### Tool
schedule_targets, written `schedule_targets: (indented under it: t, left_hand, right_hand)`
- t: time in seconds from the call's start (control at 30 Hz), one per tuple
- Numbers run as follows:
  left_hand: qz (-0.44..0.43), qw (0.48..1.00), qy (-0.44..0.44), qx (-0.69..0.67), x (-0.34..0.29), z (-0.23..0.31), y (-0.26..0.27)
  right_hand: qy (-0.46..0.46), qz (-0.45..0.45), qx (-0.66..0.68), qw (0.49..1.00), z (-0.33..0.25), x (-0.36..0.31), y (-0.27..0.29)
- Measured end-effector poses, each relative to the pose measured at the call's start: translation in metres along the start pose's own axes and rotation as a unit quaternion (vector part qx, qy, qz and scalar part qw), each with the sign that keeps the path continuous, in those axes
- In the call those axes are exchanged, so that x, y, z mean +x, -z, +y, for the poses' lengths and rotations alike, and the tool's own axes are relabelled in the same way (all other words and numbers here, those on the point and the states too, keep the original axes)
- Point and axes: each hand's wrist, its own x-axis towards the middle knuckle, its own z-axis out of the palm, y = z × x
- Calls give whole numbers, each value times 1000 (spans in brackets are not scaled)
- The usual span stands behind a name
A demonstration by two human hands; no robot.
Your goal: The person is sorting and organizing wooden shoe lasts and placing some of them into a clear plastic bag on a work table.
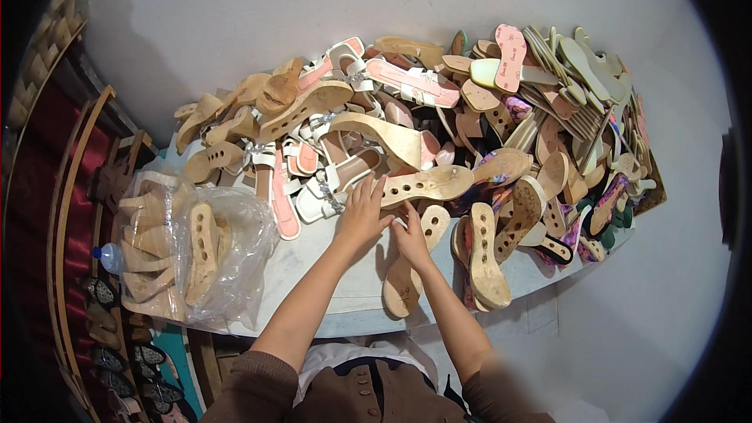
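Observation:
A pale wooden wedge sole [440,182] with a row of round holes lies across the front of the pile. My left hand [363,208] closes on its left end, fingers along the edge and thumb below. The fingertips of my right hand [410,236] meet the sole's near edge, close to my left thumb; part of that grip is hidden. Just beside my right hand, a second wooden sole [401,288] with holes and pencil marks slants over the table edge. Another holed sole [484,266] lies farther right, leaning on colourful patterned shoes.
White-and-pink sandals [411,81] and wooden wedges [305,106] heap along the wall. Flat insoles [591,70] stack at the back right. A clear plastic bag [239,266] of wooden soles stands on the white table [313,286] at left, near a shoe rack [74,227].

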Motion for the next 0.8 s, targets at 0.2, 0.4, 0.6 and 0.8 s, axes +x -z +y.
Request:
schedule_targets:
  t: [0.2, 0.4, 0.6, 0.8]
  left_hand:
    - [-1, 999, 16, -36, 9, 0, -16]
    - [108, 970, 202, -88, -89, 28, -5]
    - [238, 929, 284, -3, -174, 33, 6]
    - [257, 926, 277, 26, -208, 31, 5]
  right_hand:
    - [97, -73, -134, 983, -16, -1, 36]
    - [97, -59, -99, 989, -20, -32, 30]
    - [51, -187, -85, 977, -1, -36, -7]
    - [112, -292, -80, 947, 10, -51, -65]
